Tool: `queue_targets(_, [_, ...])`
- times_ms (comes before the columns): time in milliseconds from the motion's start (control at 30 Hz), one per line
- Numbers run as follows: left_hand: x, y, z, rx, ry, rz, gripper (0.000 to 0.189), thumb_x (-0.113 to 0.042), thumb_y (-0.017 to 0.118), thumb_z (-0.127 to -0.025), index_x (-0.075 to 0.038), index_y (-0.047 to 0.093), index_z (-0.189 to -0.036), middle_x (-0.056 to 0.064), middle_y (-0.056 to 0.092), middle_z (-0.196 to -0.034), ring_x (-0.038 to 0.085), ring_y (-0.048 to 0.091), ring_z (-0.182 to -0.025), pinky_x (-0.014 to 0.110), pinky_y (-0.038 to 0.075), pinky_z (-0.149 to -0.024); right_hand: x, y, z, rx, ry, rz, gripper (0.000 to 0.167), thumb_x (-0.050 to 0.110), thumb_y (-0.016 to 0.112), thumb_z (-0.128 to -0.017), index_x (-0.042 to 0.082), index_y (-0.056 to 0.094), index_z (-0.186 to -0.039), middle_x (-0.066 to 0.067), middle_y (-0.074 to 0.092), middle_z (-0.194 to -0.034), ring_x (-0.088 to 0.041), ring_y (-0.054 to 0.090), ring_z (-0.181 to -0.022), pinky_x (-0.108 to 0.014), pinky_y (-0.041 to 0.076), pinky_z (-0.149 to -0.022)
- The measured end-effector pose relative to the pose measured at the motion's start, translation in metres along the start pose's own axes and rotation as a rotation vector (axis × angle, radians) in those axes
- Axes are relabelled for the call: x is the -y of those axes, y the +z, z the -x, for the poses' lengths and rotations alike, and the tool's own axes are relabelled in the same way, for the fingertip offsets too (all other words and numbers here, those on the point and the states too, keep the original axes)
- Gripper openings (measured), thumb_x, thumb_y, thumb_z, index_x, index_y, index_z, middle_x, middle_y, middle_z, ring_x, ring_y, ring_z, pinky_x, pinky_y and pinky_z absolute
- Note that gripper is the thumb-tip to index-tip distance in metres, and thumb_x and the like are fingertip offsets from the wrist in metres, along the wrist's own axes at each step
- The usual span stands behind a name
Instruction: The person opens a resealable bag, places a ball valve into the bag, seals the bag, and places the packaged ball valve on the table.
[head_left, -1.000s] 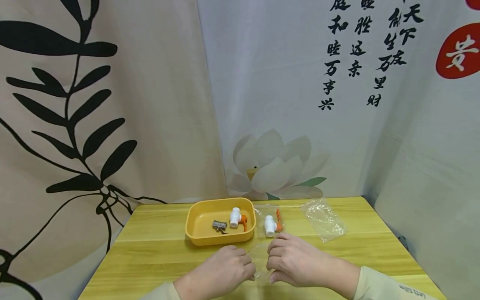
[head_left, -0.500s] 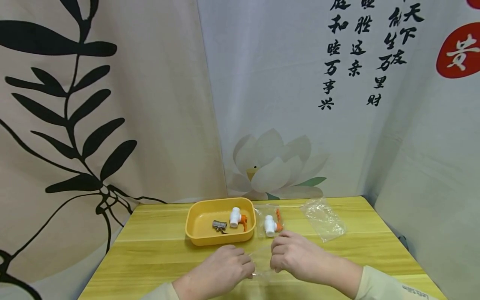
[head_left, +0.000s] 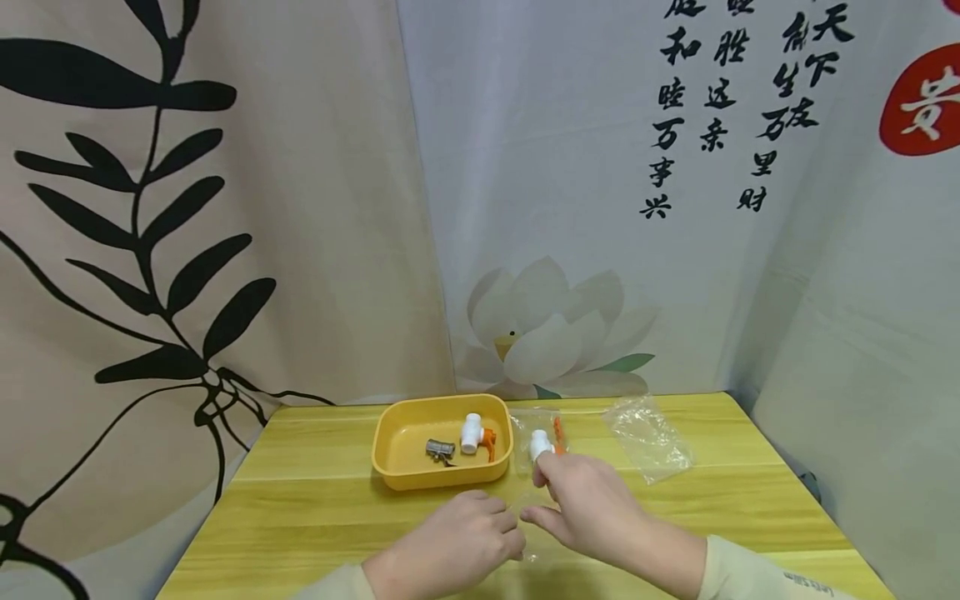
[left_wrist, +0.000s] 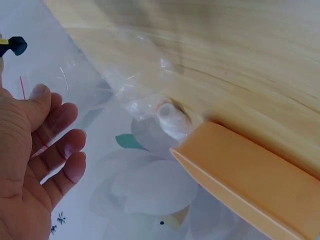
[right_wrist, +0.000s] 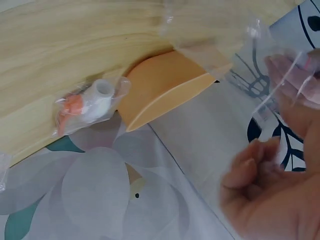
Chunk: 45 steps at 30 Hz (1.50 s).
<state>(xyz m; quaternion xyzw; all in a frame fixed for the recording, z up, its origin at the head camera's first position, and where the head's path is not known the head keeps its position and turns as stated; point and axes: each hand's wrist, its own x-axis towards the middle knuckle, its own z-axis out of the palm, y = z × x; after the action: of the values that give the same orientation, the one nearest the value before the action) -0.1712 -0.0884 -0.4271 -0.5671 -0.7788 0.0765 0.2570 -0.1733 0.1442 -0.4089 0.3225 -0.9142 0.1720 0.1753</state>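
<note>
My left hand (head_left: 457, 533) pinches a clear plastic bag (right_wrist: 200, 30) between thumb and forefinger; a red line shows on the bag in the left wrist view. The right hand (head_left: 592, 500) is just to the right, thumb and forefinger spread apart, with nothing seen between them. It is blurred in the right wrist view, its other fingers bent. Beyond the right hand lies a white plastic valve with an orange handle (right_wrist: 95, 105), inside a clear bag and partly covered in the head view.
A yellow tray (head_left: 382, 467) stands at the table's back, holding another white valve with an orange handle (head_left: 471, 433) and a small grey metal part (head_left: 440, 448). A crumpled clear bag (head_left: 648, 442) lies to the right. A printed curtain (head_left: 337, 208) hangs behind the table.
My right hand first drew slightly right, then came away from the bag, its thumb and forefinger parting. The left hand shifted slightly right and kept its pinch on the bag.
</note>
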Motion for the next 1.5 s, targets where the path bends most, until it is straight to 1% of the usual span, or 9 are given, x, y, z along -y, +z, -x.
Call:
queue_targets(100, [0.0,0.001,-0.001,0.012,-0.007,-0.005,0.004,-0.038,0.078,-0.093,-0.036,0.078,-0.096,-0.024,0.073,-0.09,-0.005,0.058,-0.079,0.012,0.039,-0.066,-0.001,-0.002,0.001,0.12,0.161,-0.04,0.042,0.041,0.092,-0.083,0.018,0.061,-0.1,0.01,0.056,-0.077,-0.001,0.041,-0.059,-0.021,0.036,-0.051])
queue_targets(167, [0.001,0.002,0.0,0.014,-0.019,0.007,0.004,-0.037,0.078,-0.093,-0.034,0.078,-0.096,-0.023,0.073,-0.09,-0.005,0.06,-0.08,0.012,0.038,-0.066,-0.004,-0.004,0.003,0.203,0.22,-0.075,0.036,0.041,0.089,-0.087,0.016,0.063,-0.095,0.008,0.059,-0.077,-0.003,0.042,-0.058,-0.023,0.037,-0.05])
queue_targets(233, [0.002,0.003,0.002,0.009,-0.037,0.024,0.004,-0.036,0.079,-0.094,-0.032,0.078,-0.095,-0.023,0.074,-0.09,-0.005,0.062,-0.081,0.012,0.039,-0.066,-0.009,-0.005,0.004,0.272,0.24,-0.105,0.032,0.038,0.084,-0.092,0.017,0.062,-0.081,0.01,0.054,-0.068,-0.003,0.039,-0.053,-0.023,0.032,-0.047])
queue_targets(367, [0.006,0.008,0.007,-0.032,-0.068,0.032,0.006,-0.037,0.079,-0.092,-0.031,0.077,-0.092,-0.023,0.072,-0.087,-0.004,0.062,-0.08,0.013,0.039,-0.065,-0.017,-0.007,0.006,0.346,0.216,-0.156,0.051,0.034,0.072,-0.102,0.025,0.046,-0.059,0.016,0.032,-0.051,-0.001,0.026,-0.047,-0.019,0.019,-0.045])
queue_targets(467, [0.011,0.012,0.01,-0.078,-0.087,0.019,0.008,-0.039,0.081,-0.087,-0.032,0.077,-0.089,-0.023,0.071,-0.085,-0.003,0.06,-0.077,0.012,0.038,-0.064,-0.02,-0.008,0.007,0.363,0.18,-0.182,0.055,0.034,0.068,-0.104,0.027,0.038,-0.058,0.019,0.025,-0.05,0.001,0.021,-0.047,-0.019,0.016,-0.047])
queue_targets(600, [0.015,0.016,0.014,-0.11,-0.106,0.028,0.011,-0.04,0.083,-0.082,-0.032,0.077,-0.087,-0.024,0.071,-0.084,-0.002,0.058,-0.074,0.011,0.038,-0.064,-0.021,-0.01,0.007,0.39,0.168,-0.229,0.056,0.034,0.067,-0.104,0.027,0.038,-0.057,0.02,0.025,-0.05,0.001,0.02,-0.046,-0.02,0.016,-0.047])
queue_targets(967, [0.013,0.02,0.015,-0.094,-0.1,0.046,0.016,-0.042,0.081,-0.093,-0.029,0.073,-0.088,-0.021,0.069,-0.083,-0.001,0.055,-0.071,0.012,0.036,-0.061,-0.023,-0.013,0.007,0.387,0.148,-0.208,0.054,0.014,0.062,-0.097,0.027,0.029,-0.056,0.02,0.018,-0.05,0.002,0.01,-0.048,-0.016,0.011,-0.048])
queue_targets(1267, [0.012,0.02,0.014,-0.062,-0.119,0.106,0.016,-0.041,0.08,-0.095,-0.028,0.073,-0.09,-0.02,0.068,-0.085,-0.003,0.055,-0.072,0.011,0.04,-0.063,-0.023,-0.01,0.01,0.388,0.146,-0.206,0.051,0.015,0.062,-0.093,0.028,0.03,-0.055,0.021,0.019,-0.049,0.003,0.011,-0.048,-0.015,0.01,-0.047])
queue_targets(1500, [0.011,0.02,0.013,-0.067,-0.136,0.16,0.017,-0.042,0.075,-0.099,-0.029,0.072,-0.09,-0.019,0.068,-0.084,-0.003,0.062,-0.075,0.013,0.047,-0.068,-0.02,-0.005,0.015,0.392,0.195,-0.246,0.05,0.015,0.063,-0.09,0.028,0.031,-0.054,0.022,0.02,-0.048,0.004,0.012,-0.046,-0.015,0.01,-0.045])
